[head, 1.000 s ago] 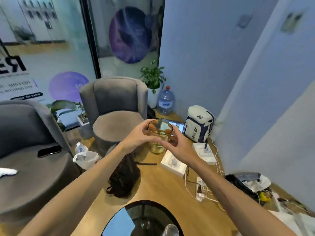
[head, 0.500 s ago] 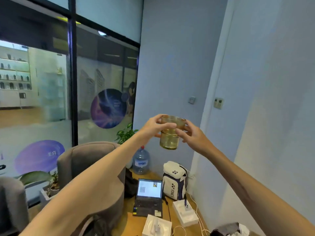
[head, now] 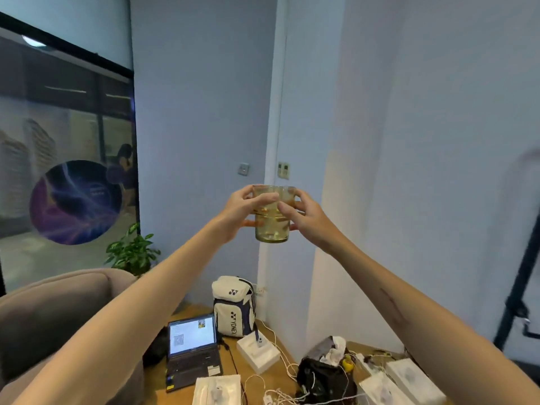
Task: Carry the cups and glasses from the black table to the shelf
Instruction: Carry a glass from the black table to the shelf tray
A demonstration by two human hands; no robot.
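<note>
A yellowish see-through glass is held upright at arm's length, in front of the pale blue wall. My left hand grips its left side, thumb across the front near the rim. My right hand grips its right side, fingers wrapped round the wall of the glass. Both arms are stretched forward. The black table and the shelf are out of view.
On the wooden floor below lie an open laptop, a white backpack, white boxes, cables and a black bag. A grey armchair stands at left, a potted plant behind it. A dark stand rises at right.
The view has swung up from the floor and black table toward the wall, then to the right. Both hands kept hold of the glass and carried it along.
</note>
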